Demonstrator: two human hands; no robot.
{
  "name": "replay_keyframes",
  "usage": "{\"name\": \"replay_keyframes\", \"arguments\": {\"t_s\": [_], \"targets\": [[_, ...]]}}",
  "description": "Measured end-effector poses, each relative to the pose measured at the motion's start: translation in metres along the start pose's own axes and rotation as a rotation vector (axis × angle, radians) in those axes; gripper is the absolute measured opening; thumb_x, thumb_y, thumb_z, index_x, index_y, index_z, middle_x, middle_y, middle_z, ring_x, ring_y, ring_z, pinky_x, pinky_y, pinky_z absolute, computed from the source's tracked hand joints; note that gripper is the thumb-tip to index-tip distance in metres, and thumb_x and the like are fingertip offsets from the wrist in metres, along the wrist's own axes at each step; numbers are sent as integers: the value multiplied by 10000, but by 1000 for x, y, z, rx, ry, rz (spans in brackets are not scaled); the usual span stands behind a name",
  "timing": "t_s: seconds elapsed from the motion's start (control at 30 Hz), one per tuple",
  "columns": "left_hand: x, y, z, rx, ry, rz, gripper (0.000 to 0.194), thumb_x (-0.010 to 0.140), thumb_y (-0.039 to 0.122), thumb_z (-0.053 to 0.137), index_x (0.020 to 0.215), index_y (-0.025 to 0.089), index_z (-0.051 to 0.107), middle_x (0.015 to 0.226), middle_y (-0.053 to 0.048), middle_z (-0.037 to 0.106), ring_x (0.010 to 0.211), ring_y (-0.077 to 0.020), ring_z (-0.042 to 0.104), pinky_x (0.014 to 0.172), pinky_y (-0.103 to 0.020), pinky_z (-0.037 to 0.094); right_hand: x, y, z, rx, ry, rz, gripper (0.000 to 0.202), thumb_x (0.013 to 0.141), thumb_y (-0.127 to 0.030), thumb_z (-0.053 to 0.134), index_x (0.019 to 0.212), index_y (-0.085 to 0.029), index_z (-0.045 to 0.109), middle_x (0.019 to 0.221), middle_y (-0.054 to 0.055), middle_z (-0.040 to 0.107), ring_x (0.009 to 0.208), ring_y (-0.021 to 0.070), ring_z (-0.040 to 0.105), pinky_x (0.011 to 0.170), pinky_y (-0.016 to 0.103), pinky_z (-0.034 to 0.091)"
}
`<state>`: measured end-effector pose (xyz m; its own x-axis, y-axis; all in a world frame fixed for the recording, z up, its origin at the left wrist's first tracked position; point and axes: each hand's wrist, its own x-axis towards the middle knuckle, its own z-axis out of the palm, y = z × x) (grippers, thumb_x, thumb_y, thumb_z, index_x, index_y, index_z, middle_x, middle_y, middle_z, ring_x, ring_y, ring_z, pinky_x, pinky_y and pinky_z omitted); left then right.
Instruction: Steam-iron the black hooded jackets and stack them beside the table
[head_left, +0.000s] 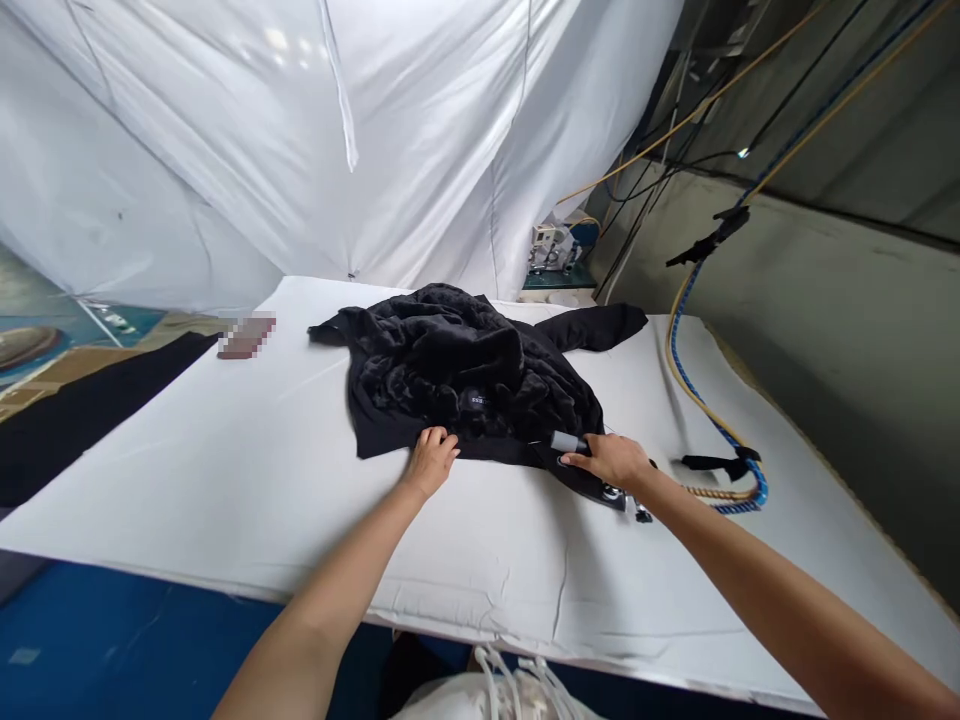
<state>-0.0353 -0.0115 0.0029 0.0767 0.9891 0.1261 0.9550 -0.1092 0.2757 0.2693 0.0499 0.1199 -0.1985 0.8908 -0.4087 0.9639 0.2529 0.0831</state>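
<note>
- Garment (465, 370): black, spread at the middle of the white tabletop (247, 500), one sleeve stretched right.
- Left hand (433, 460): fingers curled on the garment's near hem; whether they pinch it, I cannot tell.
- Right hand (615, 460): fingers clenched around a grey-ended tool (568, 442) at the garment's near right corner.
- Hose (679, 350): blue and yellow, hanging to the tabletop's right side.
- White sheet (300, 130): behind the tabletop.

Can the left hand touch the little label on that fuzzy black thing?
Probably yes: the left hand rests on the black garment, and the label lies just beyond, with nothing over it.
</note>
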Motion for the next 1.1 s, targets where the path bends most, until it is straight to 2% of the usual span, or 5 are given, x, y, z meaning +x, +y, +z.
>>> {"name": "replay_keyframes", "arguments": {"t_s": [0.3, 0.7, 0.8, 0.97, 1.1], "targets": [[7, -10, -26, 138, -198, -257, 377, 851, 427, 392, 1206, 331, 474, 1082, -86, 453, 971, -252, 455, 788, -410, 368, 15, -3, -7, -48, -10, -105, 714, 694, -793, 265, 914, -205, 606, 819, 100, 658, 827, 283, 609, 655, 345, 415], [4, -19, -28, 78, -156, -276, 435, 862, 475, 336, 1277, 386, 426, 1056, -82, 448, 981, -249, 448, 806, -413, 402, 29, -2, -20, -73, -14, -217, 691, 695, -778, 308, 913, -200, 618, 829, 100, 668, 830, 288, 611, 650, 341, 408], [16, -18, -26, 69, -120, -179, 471, 840, 520, 357, 1276, 360, 437, 1207, -94, 434, 1129, -302, 364, 883, -486, 358, 26, -19, -17, -53, 8, -188, 679, 710, -772, 287, 905, -210, 614, 810, 96, 665, 809, 279, 615, 624, 327, 406], [33, -32, -22, 9, -257, -219, 739, 691, 720, 409, 1357, 467, 212, 1494, 28, 103, 1293, -472, 10, 900, -741, 59, 21, -41, -10, -55, -17, -228, 659, 709, -764, 315, 912, -213, 615, 791, 94, 662, 807, 274, 619, 625, 319, 405], [36, -43, -18, -15, -278, -229, 825, 649, 749, 423, 1364, 487, 105, 1505, 77, 13, 1292, -487, -71, 877, -760, -37, 21, -53, -14, -40, -20, -236, 661, 705, -769, 314, 913, -220, 618, 801, 87, 664, 797, 266, 620, 622, 318, 408]]}}
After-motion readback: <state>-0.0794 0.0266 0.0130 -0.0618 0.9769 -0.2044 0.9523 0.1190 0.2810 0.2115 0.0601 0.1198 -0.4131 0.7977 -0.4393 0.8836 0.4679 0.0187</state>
